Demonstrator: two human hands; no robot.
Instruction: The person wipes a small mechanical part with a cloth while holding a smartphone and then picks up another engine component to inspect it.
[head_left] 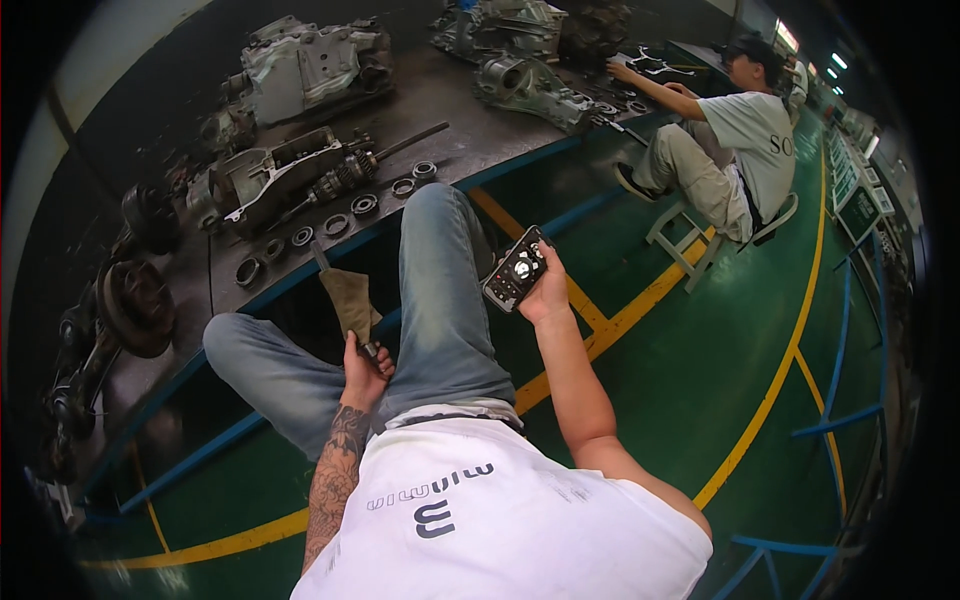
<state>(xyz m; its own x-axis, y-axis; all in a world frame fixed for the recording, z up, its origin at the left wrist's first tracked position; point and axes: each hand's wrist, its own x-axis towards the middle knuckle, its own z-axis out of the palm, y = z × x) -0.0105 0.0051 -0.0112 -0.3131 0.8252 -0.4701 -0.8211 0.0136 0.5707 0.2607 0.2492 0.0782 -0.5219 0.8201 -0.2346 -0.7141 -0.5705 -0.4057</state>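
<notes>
Phone [514, 271]: dark case, screen lit and facing up, held at right, top tilted far-right. Tan cloth-like piece [349, 300]: creased, held at left, grey metal strip [320, 257] jutting far-left, metal stub [370, 350] near.

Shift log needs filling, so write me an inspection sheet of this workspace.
Surface: dark metal bench with blue front edge.
Job's things: phone, screen lit; tan flared piece, metal showing at both ends.
Clutter: open housing, geared shaft, metal rings along the front, large grey housing behind.
Grips: left grip around the tan piece's lower end; right grip holding the phone.
Cables: nothing seen.
Surroundings: green floor with yellow lines; seated co-worker at right.
</notes>
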